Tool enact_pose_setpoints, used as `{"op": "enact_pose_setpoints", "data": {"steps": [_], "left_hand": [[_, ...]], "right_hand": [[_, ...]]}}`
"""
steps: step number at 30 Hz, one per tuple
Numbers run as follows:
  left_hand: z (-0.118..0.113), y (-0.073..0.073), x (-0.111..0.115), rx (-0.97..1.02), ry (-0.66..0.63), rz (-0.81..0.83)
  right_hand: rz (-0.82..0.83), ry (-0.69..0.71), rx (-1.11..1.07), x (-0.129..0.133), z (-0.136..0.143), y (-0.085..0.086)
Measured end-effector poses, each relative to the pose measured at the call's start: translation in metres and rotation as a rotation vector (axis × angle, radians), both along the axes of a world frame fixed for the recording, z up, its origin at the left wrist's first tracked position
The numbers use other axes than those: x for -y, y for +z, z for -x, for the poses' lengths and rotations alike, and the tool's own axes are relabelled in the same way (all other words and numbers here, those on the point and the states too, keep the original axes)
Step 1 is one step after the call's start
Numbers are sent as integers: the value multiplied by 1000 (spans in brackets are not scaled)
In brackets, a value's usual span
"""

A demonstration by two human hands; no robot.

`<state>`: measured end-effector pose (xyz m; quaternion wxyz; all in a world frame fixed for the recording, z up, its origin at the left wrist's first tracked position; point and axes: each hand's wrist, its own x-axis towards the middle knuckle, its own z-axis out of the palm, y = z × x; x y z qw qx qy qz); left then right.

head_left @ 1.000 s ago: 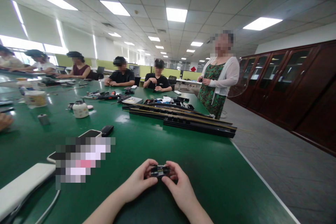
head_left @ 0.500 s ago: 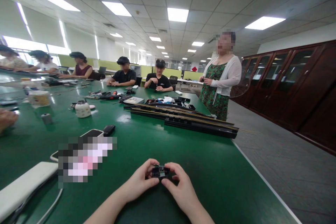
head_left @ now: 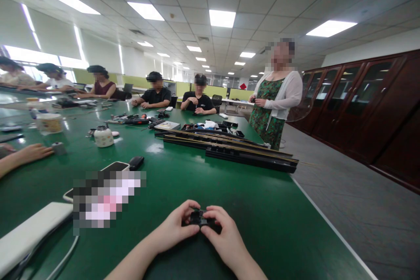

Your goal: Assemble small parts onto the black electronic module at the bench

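A small black part (head_left: 197,217), box-like and with hollow recesses, sits between my two hands just above the green table (head_left: 157,245). My left hand (head_left: 180,222) grips its left side, with the thumb at the near edge and the fingers at the far edge. On the other side, my right hand (head_left: 222,226) holds the right end, the fingers bent over its top and the thumb at the near edge. The fingers cover much of the part, so its exact kind cannot be made out.
Left of my hands lie a phone (head_left: 114,168) with a blurred patch and a white flat device (head_left: 33,236) with a cable. Black rails (head_left: 249,157) with thin brass rods lie ahead. A co-worker's hand (head_left: 36,152) rests near a grey block (head_left: 59,148). A person (head_left: 275,96) stands at the right.
My right fingers have shifted inward over the black part, hiding more of its right side. At the left, a co-worker's hand has reached in towards the grey block.
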<state>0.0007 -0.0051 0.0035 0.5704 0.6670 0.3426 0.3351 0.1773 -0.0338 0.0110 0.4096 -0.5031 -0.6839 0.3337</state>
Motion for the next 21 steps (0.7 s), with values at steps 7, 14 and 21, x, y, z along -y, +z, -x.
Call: {"op": "enact_pose_setpoints", "data": {"steps": [7, 14, 21], "left_hand": [[-1, 3, 1, -32, 6, 7], [-2, 6, 3, -66, 38, 16], [-1, 4, 2, -76, 34, 6]], "right_hand": [[9, 5, 6, 1, 0, 2], [-15, -36, -47, -1, -1, 1], [-33, -97, -138, -7, -4, -6]]}}
